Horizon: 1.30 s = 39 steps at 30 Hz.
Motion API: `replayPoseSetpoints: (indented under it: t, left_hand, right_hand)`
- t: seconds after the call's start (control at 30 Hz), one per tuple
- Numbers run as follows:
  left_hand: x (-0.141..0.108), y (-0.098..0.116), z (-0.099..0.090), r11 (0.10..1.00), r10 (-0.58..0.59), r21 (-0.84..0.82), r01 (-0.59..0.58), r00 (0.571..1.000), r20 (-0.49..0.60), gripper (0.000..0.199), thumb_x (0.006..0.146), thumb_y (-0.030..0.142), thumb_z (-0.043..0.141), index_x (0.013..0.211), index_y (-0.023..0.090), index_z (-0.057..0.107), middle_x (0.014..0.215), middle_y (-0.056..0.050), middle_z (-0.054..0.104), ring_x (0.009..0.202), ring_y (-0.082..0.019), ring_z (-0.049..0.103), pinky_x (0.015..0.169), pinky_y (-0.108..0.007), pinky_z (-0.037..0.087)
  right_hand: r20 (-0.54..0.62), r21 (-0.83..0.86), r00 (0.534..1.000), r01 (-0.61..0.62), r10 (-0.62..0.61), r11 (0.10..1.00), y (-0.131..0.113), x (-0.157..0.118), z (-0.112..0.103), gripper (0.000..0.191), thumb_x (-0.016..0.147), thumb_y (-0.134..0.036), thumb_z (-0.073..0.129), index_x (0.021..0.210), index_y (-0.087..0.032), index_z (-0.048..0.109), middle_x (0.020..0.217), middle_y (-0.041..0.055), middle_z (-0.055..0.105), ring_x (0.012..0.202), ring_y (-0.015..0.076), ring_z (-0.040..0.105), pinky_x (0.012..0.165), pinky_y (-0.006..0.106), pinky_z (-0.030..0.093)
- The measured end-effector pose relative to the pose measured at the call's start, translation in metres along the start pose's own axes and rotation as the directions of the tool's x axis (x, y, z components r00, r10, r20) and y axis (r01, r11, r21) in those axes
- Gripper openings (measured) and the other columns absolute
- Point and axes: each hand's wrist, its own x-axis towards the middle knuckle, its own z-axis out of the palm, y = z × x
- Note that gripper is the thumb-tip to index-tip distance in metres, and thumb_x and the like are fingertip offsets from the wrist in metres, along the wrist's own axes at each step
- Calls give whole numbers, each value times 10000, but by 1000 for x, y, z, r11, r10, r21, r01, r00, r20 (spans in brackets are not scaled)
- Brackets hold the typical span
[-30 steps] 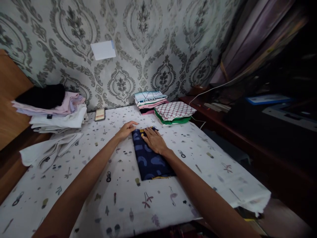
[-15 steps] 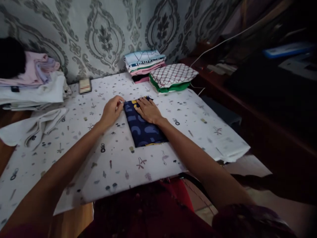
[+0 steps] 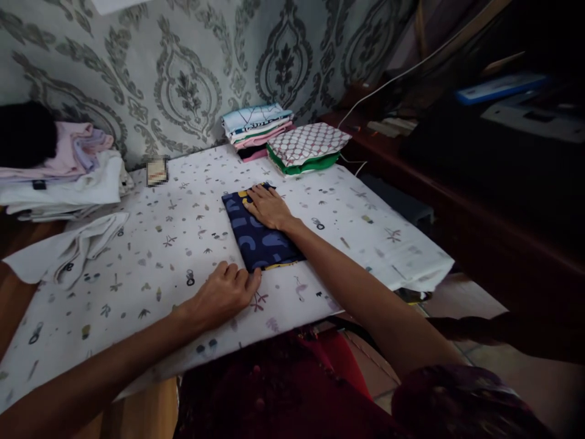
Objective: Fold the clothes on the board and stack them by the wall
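A folded navy cloth [image 3: 262, 241] with paler blue and yellow shapes lies flat on a white printed sheet [image 3: 150, 262] that covers the table. Palm down, my right hand [image 3: 269, 207] rests on the far part of this cloth, its fingers stretched out. My left hand [image 3: 228, 286] is at the near left corner, fingers curled and thumb against the near edge. It seems to pinch that edge, though the fingertips are partly hidden.
Folded clothes [image 3: 258, 128] are stacked by the wall, beside a white-and-red patterned folded piece [image 3: 308, 146] with green beneath. On the left are a pile of garments [image 3: 68, 183], a crumpled white cloth [image 3: 75, 247] and a small blurred item [image 3: 157, 171]. Dark wooden furniture [image 3: 457, 238] borders the right.
My left hand has moved from the far left corner of the navy cloth to its near left corner. My right hand stays flat on the cloth. The camera view has shifted slightly.
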Motion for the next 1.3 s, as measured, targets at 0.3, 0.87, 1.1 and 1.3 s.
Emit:
replayPoseSetpoints:
  t: [0.3, 0.87, 1.1, 1.3]
  left_hand:
    - [-7, 19, 12, 980, 41, 200, -14, 990, -132, 380, 820, 52, 526, 1167, 130, 660, 759, -138, 691, 658, -272, 642, 619, -397, 482]
    - [102, -87, 22, 705, -374, -702, 102, 894, -246, 551, 1028, 452, 312, 1502, 179, 381, 1578, -134, 412, 1474, -237, 359, 1243, -474, 239]
    - [96, -85, 1, 695, -5, -696, -181, 967, -256, 512, 995, 319, 381, 1497, 227, 427, 1581, -77, 419, 1470, -219, 365, 1251, -431, 237]
    - [115, -105, 2, 571, -56, -812, -120, 981, -184, 463, 1001, 290, 353, 1417, 264, 554, 1475, -36, 560, 1390, -227, 488, 1199, -417, 344]
  right_hand:
    - [-17, -29, 1000, -16, 16, 999, -4, -4, -8, 553, 1046, -412, 331, 1495, -110, 441, 1583, 135, 402, 1504, 248, 281, 1226, 442, 204]
    - [-178, 0, 984, 0, 0, 1000, -27, -31, -42, 325, 982, -158, 382, 1065, -144, 696, 1120, 139, 716, 1113, 238, 634, 1028, 372, 438]
    - [-218, 111, 974, 91, -65, 990, -43, -91, -33, 246, 905, -196, 519, 1105, -114, 638, 1106, 167, 681, 1075, 285, 610, 976, 427, 494]
    - [-175, 102, 978, 136, -117, 986, -45, -110, -20, 578, 956, -344, 548, 1450, -56, 470, 1479, 249, 484, 1401, 336, 425, 1152, 507, 366]
